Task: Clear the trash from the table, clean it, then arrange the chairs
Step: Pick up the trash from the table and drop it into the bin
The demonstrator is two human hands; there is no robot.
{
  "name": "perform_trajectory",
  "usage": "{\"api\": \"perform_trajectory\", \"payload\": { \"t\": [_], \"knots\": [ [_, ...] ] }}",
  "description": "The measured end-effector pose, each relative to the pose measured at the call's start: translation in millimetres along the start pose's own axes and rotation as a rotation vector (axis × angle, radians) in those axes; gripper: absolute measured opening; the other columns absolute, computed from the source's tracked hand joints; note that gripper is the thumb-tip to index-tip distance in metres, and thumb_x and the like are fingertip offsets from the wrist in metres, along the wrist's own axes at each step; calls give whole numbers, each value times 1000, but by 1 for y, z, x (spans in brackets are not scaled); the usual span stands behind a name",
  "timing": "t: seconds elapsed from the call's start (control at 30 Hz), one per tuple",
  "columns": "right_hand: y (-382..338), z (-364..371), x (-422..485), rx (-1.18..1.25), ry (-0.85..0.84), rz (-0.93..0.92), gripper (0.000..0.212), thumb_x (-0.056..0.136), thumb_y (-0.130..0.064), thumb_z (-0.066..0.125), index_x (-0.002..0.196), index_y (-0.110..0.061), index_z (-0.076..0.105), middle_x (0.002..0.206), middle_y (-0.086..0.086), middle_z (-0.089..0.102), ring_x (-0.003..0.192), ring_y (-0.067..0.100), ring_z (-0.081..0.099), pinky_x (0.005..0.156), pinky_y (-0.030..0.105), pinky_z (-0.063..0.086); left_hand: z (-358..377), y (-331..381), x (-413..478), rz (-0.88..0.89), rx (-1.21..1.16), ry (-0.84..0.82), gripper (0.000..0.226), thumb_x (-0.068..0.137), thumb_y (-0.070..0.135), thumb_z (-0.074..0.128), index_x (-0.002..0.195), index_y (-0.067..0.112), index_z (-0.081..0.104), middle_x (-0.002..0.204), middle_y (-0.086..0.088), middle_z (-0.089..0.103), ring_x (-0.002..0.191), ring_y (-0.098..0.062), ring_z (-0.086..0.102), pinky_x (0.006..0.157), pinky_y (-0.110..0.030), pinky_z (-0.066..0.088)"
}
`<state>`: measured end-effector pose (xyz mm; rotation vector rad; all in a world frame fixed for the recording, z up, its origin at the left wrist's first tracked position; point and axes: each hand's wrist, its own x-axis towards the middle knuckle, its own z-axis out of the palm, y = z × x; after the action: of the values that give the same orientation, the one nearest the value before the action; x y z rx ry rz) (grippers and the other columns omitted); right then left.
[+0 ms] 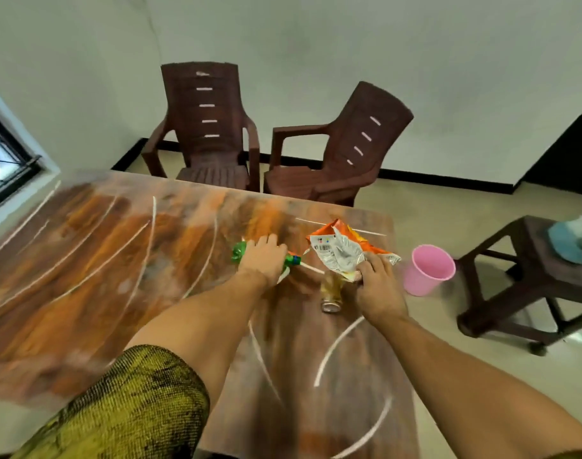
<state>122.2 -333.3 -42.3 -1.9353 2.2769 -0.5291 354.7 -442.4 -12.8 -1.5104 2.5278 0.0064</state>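
On the brown and orange table [117,260] lies a green plastic bottle [239,252], and my left hand [261,258] is closed over its middle. My right hand [377,286] grips a crumpled orange and silver snack wrapper [339,248] by its near corner. Just below the wrapper, a small clear jar [331,293] with a metal end lies on its side beside my right hand. Two brown plastic chairs stand beyond the table's far edge: one [205,127] faces the table, the other [349,150] is turned at an angle.
A pink bucket [428,270] stands on the floor just past the table's right edge. Further right is a dark low stool [521,279] with a blue cloth [571,243] and a bottle on it. A window [5,154] is at the left wall.
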Motion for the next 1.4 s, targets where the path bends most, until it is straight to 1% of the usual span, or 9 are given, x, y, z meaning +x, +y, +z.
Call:
{"api": "perform_trajectory", "payload": {
  "t": [0.13,0.27,0.43,0.53,0.63,0.8,1.1,1.27,1.4],
  "knots": [
    [93,-19,-23,41,-5,-25,21,85,-7,59,105,-10,64,135,9,53,126,33,43,102,47,43,-2,106,3,-10,29,-13,44,96,44,54,130,15,53,131,-12,48,123,-32,49,100,-46,41],
    [164,-40,-60,48,-31,11,30,88,-9,61,118,-11,61,140,9,51,133,34,41,109,49,39,-10,188,-5,28,33,-59,37,94,33,56,126,16,53,132,-12,50,124,-33,49,100,-45,40],
    [233,-66,-100,40,-71,90,33,91,-8,58,124,-10,59,145,11,48,139,34,36,117,46,32,-33,286,0,119,55,-97,43,90,40,56,126,15,53,125,-11,50,120,-33,50,100,-46,37],
    [264,-75,-116,32,-86,154,38,95,-11,54,133,-13,54,152,7,41,144,31,29,120,44,27,-34,332,11,157,71,-114,46,91,26,53,135,15,49,128,-10,50,122,-31,49,100,-46,37],
    [293,-83,-123,10,-80,206,33,94,-14,57,128,-14,57,149,7,46,141,31,33,117,44,31,-30,364,28,213,84,-117,47,90,16,55,136,17,47,129,-9,50,124,-30,49,101,-44,38],
    [337,-91,-107,-17,-42,319,17,94,-19,59,110,-14,61,129,3,55,127,27,44,98,45,44,-22,398,68,229,66,-127,39,90,14,52,129,17,52,128,-10,50,123,-30,51,100,-44,38],
    [429,-88,1,-130,-179,258,28,90,-13,62,117,-9,61,129,11,56,121,34,48,96,49,47,11,412,168,141,-46,-141,37,93,17,53,129,14,53,126,-11,51,120,-31,51,96,-42,39],
    [438,-68,51,-95,-278,201,30,90,-10,62,119,-8,61,132,13,56,123,35,47,99,50,45,30,387,189,52,-34,-189,38,91,15,51,128,11,54,127,-12,50,123,-33,50,113,-50,30],
    [435,-59,76,-83,-331,197,31,92,-14,62,122,-10,59,134,12,55,124,33,47,99,49,47,26,379,207,10,-38,-222,37,91,14,51,128,12,53,128,-13,50,124,-33,48,105,-46,35]
  ]
}}
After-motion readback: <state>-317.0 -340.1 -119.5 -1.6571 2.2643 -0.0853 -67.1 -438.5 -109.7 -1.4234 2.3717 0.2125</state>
